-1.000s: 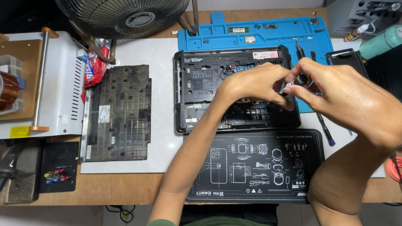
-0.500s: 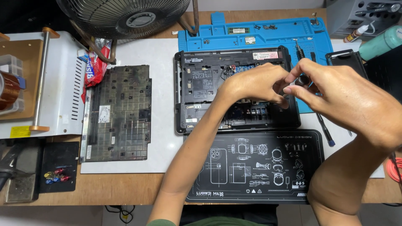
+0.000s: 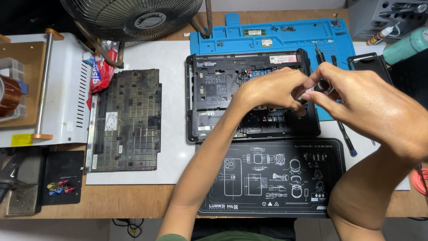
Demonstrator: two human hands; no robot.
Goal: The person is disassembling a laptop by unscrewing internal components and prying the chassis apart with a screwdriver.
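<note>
An opened black laptop base [image 3: 218, 89] lies with its inner boards exposed, partly on a blue work mat [image 3: 290, 33]. My left hand [image 3: 269, 89] hovers over the base's right half, fingers curled and pinched at the lower part of a dark screwdriver [image 3: 322, 85]. My right hand [image 3: 370, 105] comes in from the right and grips the screwdriver's handle with thumb and fingertips. The tool's tip is hidden behind the fingers.
A removed keyboard panel [image 3: 127, 120] lies face down on a white sheet to the left. A black printed mat [image 3: 267, 178] sits in front of the laptop. A fan [image 3: 133, 13] stands at the back, a white machine [image 3: 62, 89] at left, and another screwdriver [image 3: 345, 138] by the laptop's right.
My right fingertips have shifted slightly on the screwdriver handle. Both hands stay at the same spot over the laptop.
</note>
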